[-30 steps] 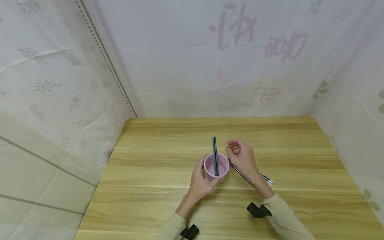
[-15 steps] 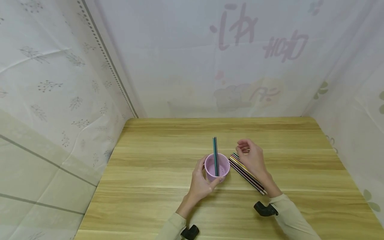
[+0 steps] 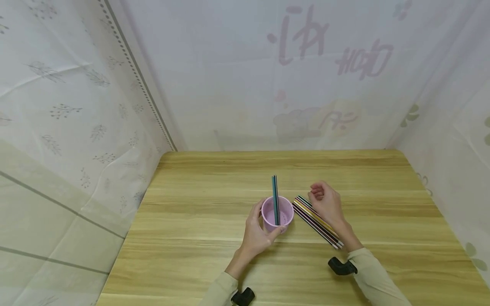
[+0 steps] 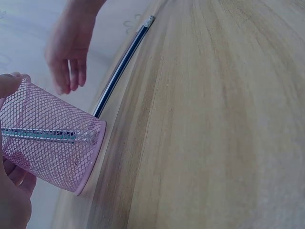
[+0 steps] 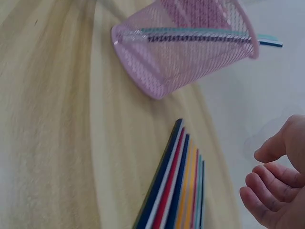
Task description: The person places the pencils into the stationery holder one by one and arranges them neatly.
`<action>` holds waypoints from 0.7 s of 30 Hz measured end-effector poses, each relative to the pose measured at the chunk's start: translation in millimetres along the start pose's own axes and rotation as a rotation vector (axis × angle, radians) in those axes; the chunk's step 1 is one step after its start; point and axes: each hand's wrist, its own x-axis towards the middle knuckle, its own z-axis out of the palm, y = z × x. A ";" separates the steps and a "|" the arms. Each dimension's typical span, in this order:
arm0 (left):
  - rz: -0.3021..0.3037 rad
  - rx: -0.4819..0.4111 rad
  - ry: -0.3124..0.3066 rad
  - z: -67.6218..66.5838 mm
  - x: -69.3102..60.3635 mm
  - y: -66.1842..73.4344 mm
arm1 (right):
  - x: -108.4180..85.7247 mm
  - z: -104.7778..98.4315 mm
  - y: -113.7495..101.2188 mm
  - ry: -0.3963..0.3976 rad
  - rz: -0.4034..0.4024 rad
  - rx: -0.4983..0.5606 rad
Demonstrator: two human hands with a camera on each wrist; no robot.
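Fingers [image 3: 257, 207] on the left hand [image 3: 254, 237] are wrapped round a pink mesh cup [image 3: 286, 209], so that one's got a proper grip. Head cam first: I've got the cup just right of centre in the lower half of the frame, thumb on its near side, with two pencils [image 3: 275, 199], one teal and one dark, sticking up out of it. Right of that, a bundle of striped pencils [image 3: 314, 222] lies slantwise on the wood-grain table [image 3: 191, 204], pale ends toward the lower right. Right hand [image 3: 327, 206] is over by the upper part of the bundle, fingers loosely curled and nothing in them.

Left wrist cam: cup fills the lower left, looking tipped over because of the camera angle, its base toward the table. I can see the teal and dark pencils through the mesh. One dark striped pencil [image 4: 123, 69] runs up toward the top middle, and the right hand dangles free at upper left.

Right wrist cam: cup's across the top, bundle fans out at bottom centre, and the right hand sits at the right edge, thumb apart from the bent fingers, holding nothing.
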 end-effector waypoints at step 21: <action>-0.018 0.005 -0.013 -1.9 -1.7 1.2 | -5.9 10.5 36.7 -0.042 -0.023 -0.106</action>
